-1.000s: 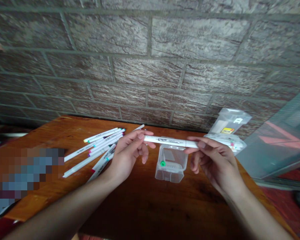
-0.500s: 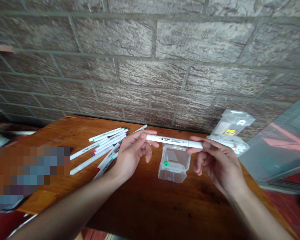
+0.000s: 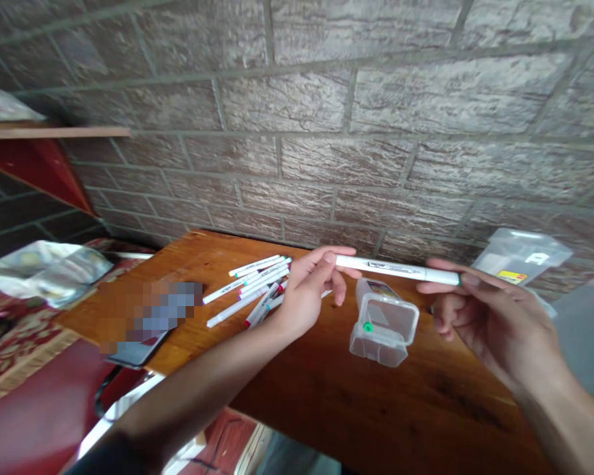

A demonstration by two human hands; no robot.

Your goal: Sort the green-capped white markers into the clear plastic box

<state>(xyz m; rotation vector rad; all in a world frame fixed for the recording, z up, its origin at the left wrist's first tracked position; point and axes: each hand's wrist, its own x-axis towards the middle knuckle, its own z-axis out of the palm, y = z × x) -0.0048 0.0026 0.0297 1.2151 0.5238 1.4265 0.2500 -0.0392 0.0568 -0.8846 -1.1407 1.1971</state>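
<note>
Both my hands hold one white marker point(image 3: 396, 269) level above the wooden table point(image 3: 327, 396). My left hand point(image 3: 311, 290) pinches its left end between thumb and fingers. The marker's right end sits in the fingertips of my right hand point(image 3: 490, 320). Just below the marker stands a small clear plastic box point(image 3: 385, 322) with a green-capped marker upright inside. A loose bunch of several white markers point(image 3: 255, 284) with coloured caps lies on the table left of my left hand.
A brick wall point(image 3: 327, 132) runs along the table's far edge. A clear plastic lid or case point(image 3: 522, 254) rests at the far right. A blurred-out object point(image 3: 151, 316) lies near the table's left edge. A crumpled bag point(image 3: 49, 264) sits on a patterned surface at left.
The camera has swung left and lower, so everything sits further right in view. Both hands still hold the marker, now stretched a little further apart along it.
</note>
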